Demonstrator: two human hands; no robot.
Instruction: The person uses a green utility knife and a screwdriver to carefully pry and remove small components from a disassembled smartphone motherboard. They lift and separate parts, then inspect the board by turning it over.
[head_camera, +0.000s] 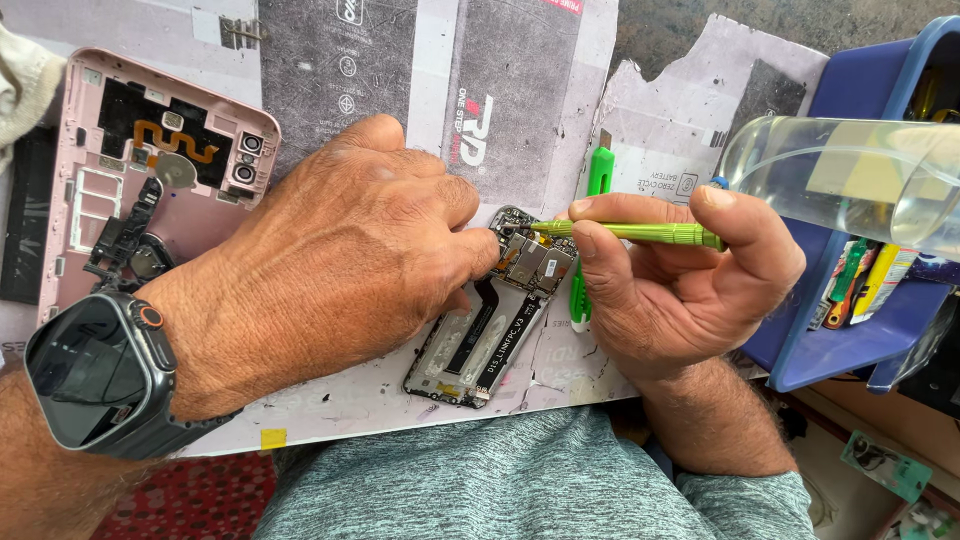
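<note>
Work surface: a flattened cardboard sheet (400, 80), grey and white with dark printed panels, red lettering and small round symbols, lay across the person's lap over a dark stone top. A yellow sticker sat at its near edge.

Right edge: a blue plastic tray (850, 340) held bright-coloured tools; a clear plastic bottle (850, 175) with a pale label lay across it.

Upper left: a pink phone back cover (150, 190), inside up, with 2 camera rings and an orange flex strip.

Left hand (340, 270), smartwatch (95, 370) at the wrist, lay palm down, fingers curled, pressing the opened phone (490, 325) onto the cardboard at centre.

Right hand (680, 285) was closed around a thin green screwdriver (630, 232), held level, tip on the phone's upper circuit board.

A green utility knife (597, 175) lay just behind the screwdriver, partly hidden.
</note>
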